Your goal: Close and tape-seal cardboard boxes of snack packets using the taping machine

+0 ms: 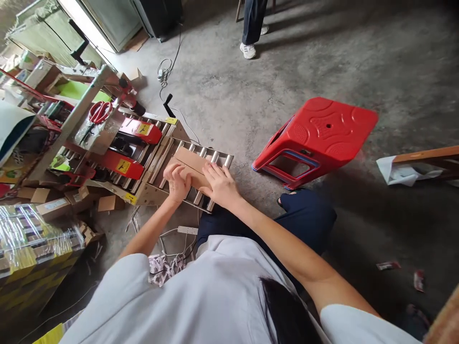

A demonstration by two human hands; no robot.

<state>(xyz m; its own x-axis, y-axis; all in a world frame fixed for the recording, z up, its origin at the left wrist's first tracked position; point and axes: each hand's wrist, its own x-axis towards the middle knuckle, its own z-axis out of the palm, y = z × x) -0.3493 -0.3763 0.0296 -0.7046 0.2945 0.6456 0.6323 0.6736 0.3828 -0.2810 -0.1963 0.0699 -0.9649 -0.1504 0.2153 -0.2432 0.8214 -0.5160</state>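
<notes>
A small brown cardboard box [191, 159] lies on the metal rollers [215, 157] at the end of a roller conveyor. My left hand [177, 182] rests at the near left side of the box, its fingers curved and apart. Flat on the right part of the box lies my right hand [221, 185], fingers stretched out over the cardboard. A seam runs along the top of the box between the hands. Just left of them stands the sealing machine [124, 166] with red parts and yellow labels. Red-handled scissors [100, 113] lie on top of it.
A red plastic stool [330, 126] stands to the right. Small cartons [53, 208] are piled below the machine at the left. A white power strip [187, 230] and cables lie on the floor. A person's legs [254, 24] show at the top.
</notes>
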